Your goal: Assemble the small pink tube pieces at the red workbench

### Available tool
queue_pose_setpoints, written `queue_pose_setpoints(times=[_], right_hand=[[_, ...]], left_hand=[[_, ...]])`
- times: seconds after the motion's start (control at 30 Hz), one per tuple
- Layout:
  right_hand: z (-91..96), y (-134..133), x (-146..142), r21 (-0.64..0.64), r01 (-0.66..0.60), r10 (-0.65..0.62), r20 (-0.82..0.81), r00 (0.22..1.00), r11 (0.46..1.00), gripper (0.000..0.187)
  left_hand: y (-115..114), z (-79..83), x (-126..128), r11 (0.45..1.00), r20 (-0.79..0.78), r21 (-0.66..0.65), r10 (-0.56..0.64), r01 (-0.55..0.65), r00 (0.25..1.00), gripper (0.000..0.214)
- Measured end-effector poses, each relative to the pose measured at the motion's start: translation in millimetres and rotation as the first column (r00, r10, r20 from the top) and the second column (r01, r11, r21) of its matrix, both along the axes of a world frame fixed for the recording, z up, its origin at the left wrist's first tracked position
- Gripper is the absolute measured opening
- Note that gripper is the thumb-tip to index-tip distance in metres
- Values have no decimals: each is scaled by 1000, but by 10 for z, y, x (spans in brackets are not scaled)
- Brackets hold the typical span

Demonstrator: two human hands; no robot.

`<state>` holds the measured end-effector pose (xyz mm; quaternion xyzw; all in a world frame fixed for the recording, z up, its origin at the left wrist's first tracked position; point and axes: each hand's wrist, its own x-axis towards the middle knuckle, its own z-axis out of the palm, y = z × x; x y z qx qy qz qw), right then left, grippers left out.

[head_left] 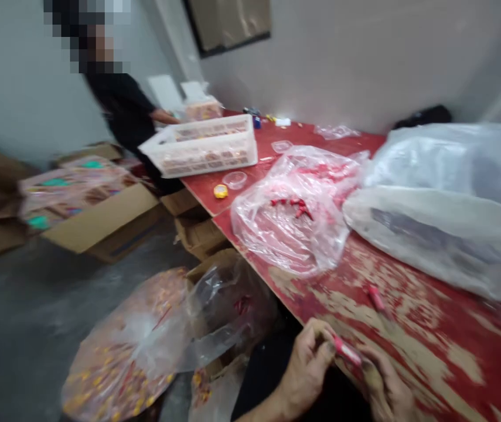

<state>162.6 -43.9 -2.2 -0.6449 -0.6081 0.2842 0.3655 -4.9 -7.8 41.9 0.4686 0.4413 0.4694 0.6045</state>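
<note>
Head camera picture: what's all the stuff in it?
table: one, red, worn, right side
clear bag: one, red pieces inside, on table
whitish bag: at least one, table's right
basket: one, white, far on table
yellow roll: one, table edge
clear dishes: two, near basket
small things: blurry, can't count, table's back
boxes: several, brown, left floor
round bag: one, clear, yellow bits inside, lower left
person: one, dark clothes, upper left
tubes: two, pink, one held, one on table
left hand: one, bare, on held tube
right hand: one, bare, by held tube
</note>
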Motion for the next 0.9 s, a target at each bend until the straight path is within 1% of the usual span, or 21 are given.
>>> queue_pose_setpoints(times=[0.03,0.1,0.2,0.27,0.33,0.43,0.53,0.63,0.77,0.83,0.9], right_hand=[[16,3,-8,18,-33,34,-19,999,999,34],[71,27,-23,53,28,-25,-54,998,998,35],[156,70,-32,62,30,-23,-117,993,998,29],[186,76,-30,22,29,-25,-187,982,999,28],[197,66,-33,-40,45,-54,-275,960,998,29],[206,49,-60,-93,60,-90,-365,927,994,30],[226,51,-90,-66,61,-82,-385,919,996,28],[233,55,-85,-41,71,-82,-396,914,997,29],[191,38,-52,-99,82,-115,-396,911,992,31],[157,27,-52,-102,93,-127,-401,907,990,33],[123,23,-69,-101,133,-162,-381,910,986,36]], left_hand=[[22,24,-19,999,-16,2,-34,34,999,30],[87,34,-52,998,-32,-15,-55,54,998,26],[173,-5,-71,998,-40,-34,-58,57,998,21],[192,-31,-70,997,-52,-16,-70,70,996,19],[190,-56,-68,999,-19,-17,-49,48,999,15],[186,-99,-70,995,87,-95,-12,20,996,16],[193,-131,-75,989,86,-139,-44,56,995,18],[202,-123,-78,992,33,-107,-59,62,998,20],[202,-71,-71,995,-37,-38,-94,93,995,15],[192,-48,-55,994,-36,-48,-98,97,995,15],[175,-34,-29,993,-26,-80,-93,91,995,14]])
